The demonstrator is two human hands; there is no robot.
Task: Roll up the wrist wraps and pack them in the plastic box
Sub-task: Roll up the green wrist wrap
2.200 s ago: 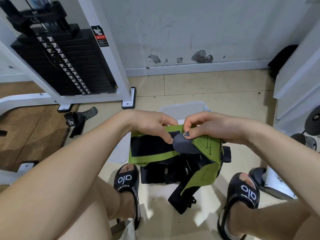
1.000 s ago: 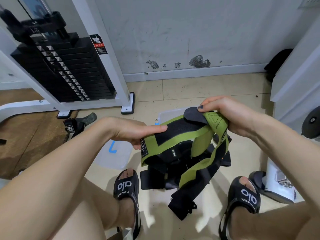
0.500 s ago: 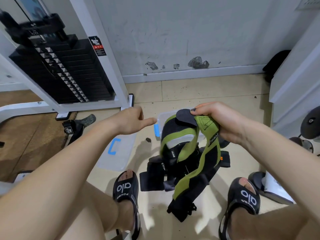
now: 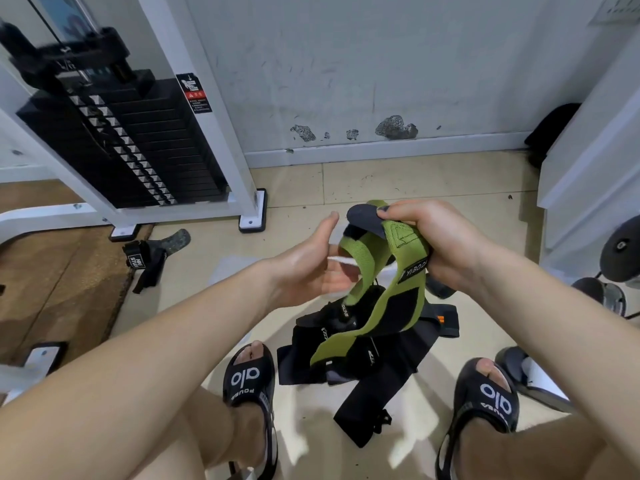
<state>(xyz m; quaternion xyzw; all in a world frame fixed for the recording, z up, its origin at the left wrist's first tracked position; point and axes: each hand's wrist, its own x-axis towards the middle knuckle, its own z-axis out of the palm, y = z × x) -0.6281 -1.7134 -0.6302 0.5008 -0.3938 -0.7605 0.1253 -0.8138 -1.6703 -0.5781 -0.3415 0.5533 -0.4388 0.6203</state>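
Tiled gym floor, green wrist wrap [image 4: 375, 299] gripped in right hand [image 4: 433, 244] – left hand [image 4: 311, 265] open beside

Right hand [image 4: 440, 244] holds green wrap [image 4: 375, 268]; left hand [image 4: 311, 265] open beside it.

A gym: a white-framed cable machine with a black weight stack [image 4: 121, 140] stands at ten o'clock, and weight plates [image 4: 621, 252] sit at three o'clock.
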